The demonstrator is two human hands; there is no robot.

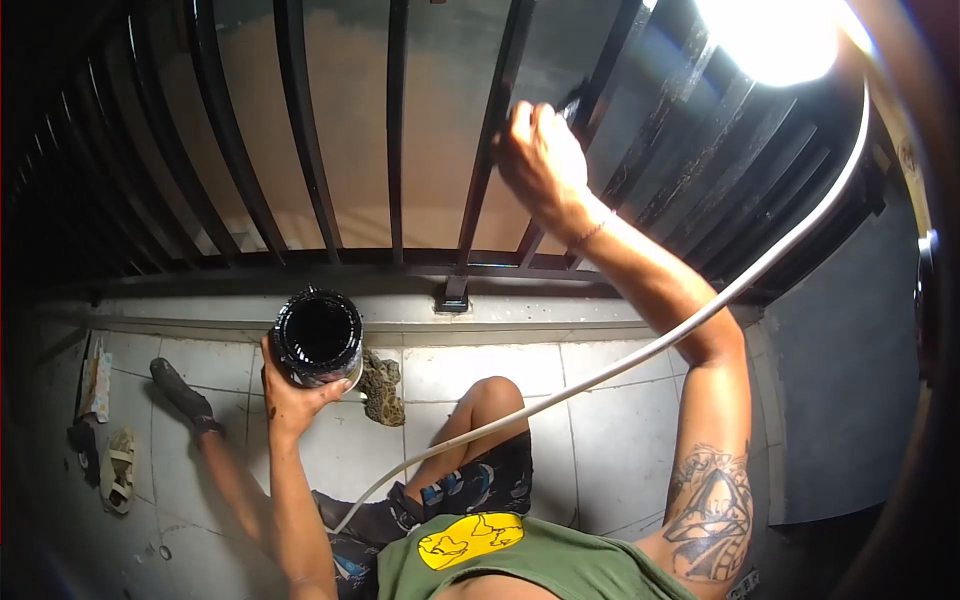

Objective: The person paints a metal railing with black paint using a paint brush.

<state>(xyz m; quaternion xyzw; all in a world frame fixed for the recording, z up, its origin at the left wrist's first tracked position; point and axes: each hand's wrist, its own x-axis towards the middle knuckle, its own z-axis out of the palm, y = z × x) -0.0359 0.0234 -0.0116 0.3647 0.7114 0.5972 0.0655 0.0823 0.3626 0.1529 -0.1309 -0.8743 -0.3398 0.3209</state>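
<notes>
My left hand (300, 400) is wrapped round a paint can (322, 375) and holds it above the tiled floor. Black paint coats the can's rim and inside; how full it is cannot be made out. Up at the metal railing (397, 130), my right hand (543, 165) is closed with its back towards me. Past its knuckles shows a dark end of what looks like a paintbrush (572, 103), against one of the bars. The handle is hidden in my fingers. The bars to the left look glossy black, while several on the right look duller and patchy.
A bright lamp (775, 35) glares at upper right. Its white cable (640, 350) runs diagonally across my right arm and down to my lap. A crumpled brown rag (382, 388) lies beside the can. A sandal (118, 470) is at far left. My legs rest on the tiles.
</notes>
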